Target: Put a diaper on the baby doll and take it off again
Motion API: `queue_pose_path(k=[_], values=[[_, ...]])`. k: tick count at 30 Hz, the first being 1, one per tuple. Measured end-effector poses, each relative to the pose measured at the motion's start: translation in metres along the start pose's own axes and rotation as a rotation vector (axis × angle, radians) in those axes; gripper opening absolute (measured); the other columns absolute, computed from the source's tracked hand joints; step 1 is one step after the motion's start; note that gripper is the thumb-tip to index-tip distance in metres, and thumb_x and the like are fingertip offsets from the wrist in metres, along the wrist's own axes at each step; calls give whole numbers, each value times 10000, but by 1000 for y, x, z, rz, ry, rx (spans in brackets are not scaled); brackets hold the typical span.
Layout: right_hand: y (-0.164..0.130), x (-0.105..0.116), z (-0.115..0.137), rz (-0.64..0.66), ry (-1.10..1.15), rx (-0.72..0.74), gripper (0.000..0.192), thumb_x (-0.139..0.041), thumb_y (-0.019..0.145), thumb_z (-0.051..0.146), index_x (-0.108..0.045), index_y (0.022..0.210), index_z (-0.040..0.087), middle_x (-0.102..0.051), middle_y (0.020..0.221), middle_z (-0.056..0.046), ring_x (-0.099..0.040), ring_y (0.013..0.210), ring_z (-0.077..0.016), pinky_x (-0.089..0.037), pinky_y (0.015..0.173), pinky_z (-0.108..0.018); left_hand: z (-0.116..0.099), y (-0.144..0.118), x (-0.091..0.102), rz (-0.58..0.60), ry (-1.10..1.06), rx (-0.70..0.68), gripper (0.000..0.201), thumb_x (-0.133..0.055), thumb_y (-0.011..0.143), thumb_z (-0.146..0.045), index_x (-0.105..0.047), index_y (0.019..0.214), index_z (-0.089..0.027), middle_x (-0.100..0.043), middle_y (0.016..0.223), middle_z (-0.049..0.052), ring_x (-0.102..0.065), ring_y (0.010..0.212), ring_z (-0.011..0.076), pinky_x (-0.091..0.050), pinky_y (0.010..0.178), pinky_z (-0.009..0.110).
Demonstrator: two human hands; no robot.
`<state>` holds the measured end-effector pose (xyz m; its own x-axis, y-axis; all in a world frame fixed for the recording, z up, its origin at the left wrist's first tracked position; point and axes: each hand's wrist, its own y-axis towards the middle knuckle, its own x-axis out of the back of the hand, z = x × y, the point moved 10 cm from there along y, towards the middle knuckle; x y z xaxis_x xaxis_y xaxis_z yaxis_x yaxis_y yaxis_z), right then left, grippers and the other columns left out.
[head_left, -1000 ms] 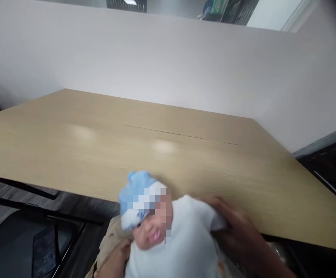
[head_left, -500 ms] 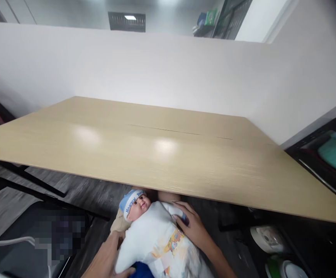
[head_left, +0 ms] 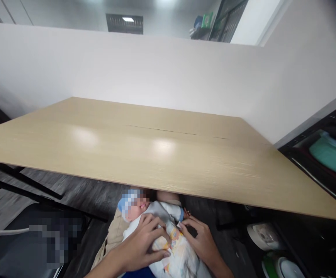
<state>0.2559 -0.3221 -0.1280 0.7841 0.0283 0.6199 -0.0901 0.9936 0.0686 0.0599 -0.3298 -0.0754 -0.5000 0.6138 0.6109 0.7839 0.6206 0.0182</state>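
On lap: doll (head_left: pixel 156 216) (both hands on)

No legible text, label or number anywhere in view

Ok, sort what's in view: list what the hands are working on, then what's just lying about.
In hand:
- doll, on the lap below the table edge
- nappy, printed, on the doll
- left hand, on the doll's chest
- right hand, beside the doll's arm

Lying about:
- table
- green tub, on the rack to the right
- white appliances, on the floor
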Motion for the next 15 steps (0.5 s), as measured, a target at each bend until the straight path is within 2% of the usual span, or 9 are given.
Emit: queue_pose_path(k=[3,5,7,10,11,13,15], values=[[10,13,-14,-36,-83,-32,392,-524,1068,462,-787,898,225,-782,954,-103,-740,965,-301,-554,899,-407,5,3,-2,27,-88,50,234,-752,1001,-479,-710,1096,-269,-654,1221,26,-543,1195,246,-360,1100,415],[15,15,-5,-19,-130,-29,343,-523,1066,419,-805,1030,227,-784,1078,-118,-730,1072,-318,-555,961,-437,6,5,-2,50,-116,78,232,-773,986,-476,-713,1057,-264,-657,1191,19,-548,1195,245,-356,1097,415],[17,8,21,36,-121,25,319,-537,1069,366,-780,1227,234,-752,1260,-121,-688,1216,-307,-529,1071,-446,2,7,1,76,-129,79,231,-791,973,-474,-724,1039,-263,-663,1194,21,-552,1201,248,-360,1100,418],[11,-18,74,225,-42,147,356,-568,1067,289,-705,1394,268,-675,1434,-92,-625,1337,-254,-477,1168,-390,-8,1,8,116,-189,5,212,-794,971,-454,-740,1020,-255,-687,1255,26,-562,1249,248,-354,1151,426],[7,-26,88,290,-25,178,356,-580,1060,272,-701,1396,275,-675,1427,-84,-625,1330,-244,-481,1156,-369,-10,-4,10,135,-224,-23,209,-793,971,-446,-742,1023,-251,-705,1250,28,-573,1258,245,-358,1165,420],[-2,-30,105,351,-19,195,276,-586,1061,287,-739,1289,262,-723,1290,-75,-660,1231,-242,-512,1067,-342,-8,-20,10,203,-295,-51,219,-790,962,-443,-750,1006,-233,-750,1154,31,-630,1182,228,-432,1113,371],[-11,-18,102,348,-31,133,251,-558,1088,374,-765,1080,234,-751,1062,-58,-692,1051,-236,-522,928,-317,-3,-37,3,314,-372,-52,259,-790,936,-459,-755,973,-205,-770,1021,36,-685,991,199,-524,928,296]])
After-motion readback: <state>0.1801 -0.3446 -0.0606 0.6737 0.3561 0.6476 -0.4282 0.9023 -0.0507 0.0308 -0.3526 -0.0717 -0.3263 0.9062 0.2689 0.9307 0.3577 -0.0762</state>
